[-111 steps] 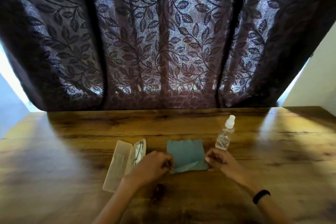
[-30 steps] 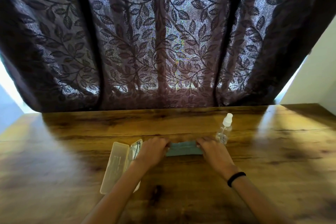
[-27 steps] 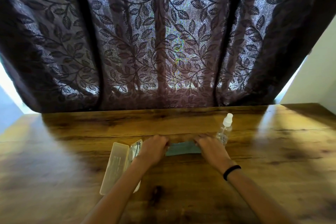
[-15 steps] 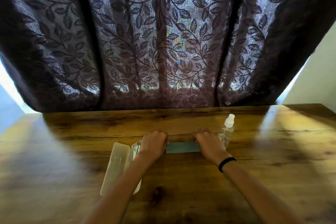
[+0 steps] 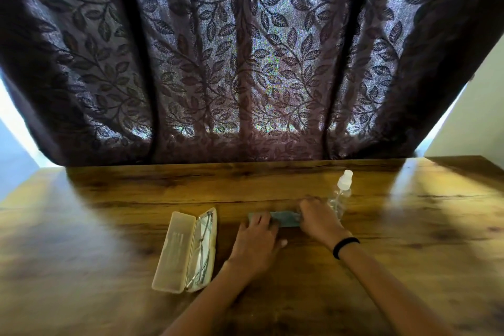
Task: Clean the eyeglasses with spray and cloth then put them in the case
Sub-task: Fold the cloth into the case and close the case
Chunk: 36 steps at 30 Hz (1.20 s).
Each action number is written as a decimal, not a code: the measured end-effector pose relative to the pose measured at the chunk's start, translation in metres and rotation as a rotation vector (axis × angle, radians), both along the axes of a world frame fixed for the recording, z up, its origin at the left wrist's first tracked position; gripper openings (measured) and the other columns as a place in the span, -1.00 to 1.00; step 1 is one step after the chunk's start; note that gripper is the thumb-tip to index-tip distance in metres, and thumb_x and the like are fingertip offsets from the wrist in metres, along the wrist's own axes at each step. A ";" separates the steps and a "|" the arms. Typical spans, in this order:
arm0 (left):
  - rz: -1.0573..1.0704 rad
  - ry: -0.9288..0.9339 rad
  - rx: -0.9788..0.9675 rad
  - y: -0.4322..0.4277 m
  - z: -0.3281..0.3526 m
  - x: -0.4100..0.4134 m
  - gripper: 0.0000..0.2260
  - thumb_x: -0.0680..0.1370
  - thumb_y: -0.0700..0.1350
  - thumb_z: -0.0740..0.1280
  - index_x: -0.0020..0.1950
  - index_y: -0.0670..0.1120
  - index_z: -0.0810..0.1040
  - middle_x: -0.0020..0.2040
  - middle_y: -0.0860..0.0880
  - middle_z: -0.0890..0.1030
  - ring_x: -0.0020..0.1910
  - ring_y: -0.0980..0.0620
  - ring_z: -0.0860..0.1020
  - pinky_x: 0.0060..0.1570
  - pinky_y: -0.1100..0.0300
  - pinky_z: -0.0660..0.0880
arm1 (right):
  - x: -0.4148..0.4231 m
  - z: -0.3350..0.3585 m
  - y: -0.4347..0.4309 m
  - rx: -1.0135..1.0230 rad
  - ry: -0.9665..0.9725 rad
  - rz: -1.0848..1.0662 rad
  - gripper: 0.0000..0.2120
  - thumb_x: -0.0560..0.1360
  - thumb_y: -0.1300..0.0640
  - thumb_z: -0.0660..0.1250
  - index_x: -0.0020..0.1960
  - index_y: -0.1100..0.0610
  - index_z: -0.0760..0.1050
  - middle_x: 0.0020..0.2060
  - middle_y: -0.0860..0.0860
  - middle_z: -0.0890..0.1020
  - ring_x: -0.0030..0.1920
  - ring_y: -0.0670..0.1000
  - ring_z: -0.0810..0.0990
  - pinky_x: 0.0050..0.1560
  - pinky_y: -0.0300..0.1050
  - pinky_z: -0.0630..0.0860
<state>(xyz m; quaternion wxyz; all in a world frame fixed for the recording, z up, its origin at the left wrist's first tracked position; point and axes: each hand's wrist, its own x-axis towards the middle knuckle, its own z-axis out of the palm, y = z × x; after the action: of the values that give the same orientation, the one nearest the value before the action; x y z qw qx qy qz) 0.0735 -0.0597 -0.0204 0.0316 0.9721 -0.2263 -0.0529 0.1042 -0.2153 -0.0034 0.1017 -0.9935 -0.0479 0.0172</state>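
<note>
A beige eyeglass case (image 5: 177, 251) lies open on the wooden table (image 5: 409, 226), and thin-framed eyeglasses (image 5: 203, 248) rest in its right half. To the right of the case, a teal cloth (image 5: 285, 219) lies folded into a narrow strip. My left hand (image 5: 257, 240) rests flat on the strip's left end. My right hand (image 5: 317, 219) presses on its right end; a black band circles that wrist. A clear spray bottle (image 5: 341, 196) with a white nozzle stands upright just behind my right hand.
A dark leaf-patterned curtain (image 5: 245, 63) hangs along the table's far edge. Bare wood stretches to the left of the case and to the right of the bottle.
The cloth went from a half-folded square to a narrow strip. My left hand has slid back toward me and off the case, which now shows fully with the glasses inside.
</note>
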 end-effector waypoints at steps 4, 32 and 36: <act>-0.015 -0.008 0.025 0.002 0.000 -0.003 -0.56 0.60 0.12 0.03 0.41 -0.06 0.19 0.42 -0.12 0.21 0.38 -0.14 0.16 0.26 -0.12 0.27 | 0.004 0.006 -0.002 0.251 0.056 -0.114 -0.86 0.41 0.17 0.36 -0.28 0.05 0.43 -0.24 0.01 0.57 -0.20 0.00 0.55 -0.23 -0.17 0.46; 0.142 -0.010 -0.246 0.040 0.028 0.035 -0.81 0.57 -0.08 0.21 0.09 -0.14 0.51 0.08 -0.13 0.56 0.04 -0.08 0.53 -0.03 0.09 0.46 | 0.011 0.001 0.028 0.715 0.097 -0.198 -0.83 0.52 0.19 0.29 -0.25 0.12 0.47 -0.44 0.02 0.52 -0.35 0.04 0.57 -0.18 0.04 0.59; 0.091 0.098 -0.206 0.033 0.021 0.049 -0.71 0.54 -0.05 0.28 0.22 -0.13 0.46 0.19 -0.15 0.50 0.16 -0.12 0.47 0.13 -0.01 0.44 | 0.005 -0.008 0.021 0.653 0.157 -0.240 -0.80 0.47 0.08 0.37 -0.29 0.13 0.47 -0.45 0.00 0.56 -0.38 0.02 0.60 -0.23 -0.03 0.61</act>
<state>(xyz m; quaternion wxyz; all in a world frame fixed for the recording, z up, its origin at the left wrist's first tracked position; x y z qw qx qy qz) 0.1227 -0.0262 0.0007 0.1448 0.9692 -0.1842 -0.0755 0.1095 -0.1947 -0.0110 0.4187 -0.9027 0.0742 0.0653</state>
